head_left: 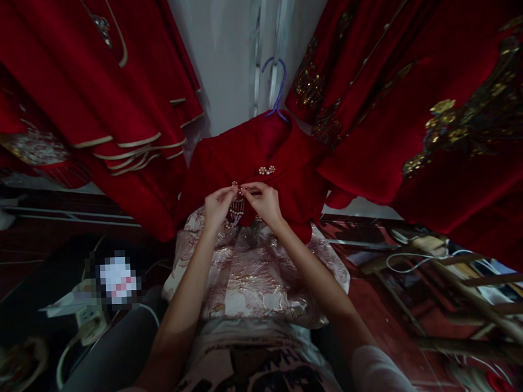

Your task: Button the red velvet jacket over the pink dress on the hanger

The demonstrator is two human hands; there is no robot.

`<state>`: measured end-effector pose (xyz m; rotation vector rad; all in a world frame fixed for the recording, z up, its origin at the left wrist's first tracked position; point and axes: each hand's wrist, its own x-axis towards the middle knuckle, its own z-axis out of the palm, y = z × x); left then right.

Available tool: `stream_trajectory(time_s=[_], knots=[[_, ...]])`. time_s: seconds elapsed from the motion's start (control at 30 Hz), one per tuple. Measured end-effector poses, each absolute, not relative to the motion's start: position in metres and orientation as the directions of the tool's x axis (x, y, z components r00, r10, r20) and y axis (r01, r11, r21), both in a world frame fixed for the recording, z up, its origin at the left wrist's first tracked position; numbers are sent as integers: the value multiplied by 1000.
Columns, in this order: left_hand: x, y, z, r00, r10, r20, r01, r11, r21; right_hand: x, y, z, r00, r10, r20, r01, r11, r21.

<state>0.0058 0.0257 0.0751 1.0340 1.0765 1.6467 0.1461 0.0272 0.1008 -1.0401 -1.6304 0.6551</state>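
Note:
A red garment [225,151] hangs in front of me on a purple hanger [279,91]. A row of pearl flower beads [267,170] sits on its upper front. Lower down, a beaded tassel ornament [236,208] dangles between my hands. My left hand [220,207] pinches the ornament's upper edge with thumb and forefinger. Close beside it, my right hand [264,204] is closed in a pinch at the same beaded part; its fingertips hide exactly what they grip. Shiny pink-and-white brocade fabric [248,286] spreads beneath my wrists across my lap.
Red garments with pale piping [123,104] hang at the left. Others with gold sequin embroidery [440,124] hang at the right. A power strip [90,322] with cords lies at lower left. A wooden rack [461,303] with a white cable stands at lower right.

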Motion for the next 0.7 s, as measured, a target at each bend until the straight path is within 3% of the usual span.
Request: stream_trajectory(time_s=[0.47,0.7], knots=[[-5,23,77,-125,959,256,-31,-261,965,145,17,103,-68,887,456,326,452,-830],[-3,25,75,-157,937,313,94,-301,949,146,18,99,-72,870,487,311,483,-818]])
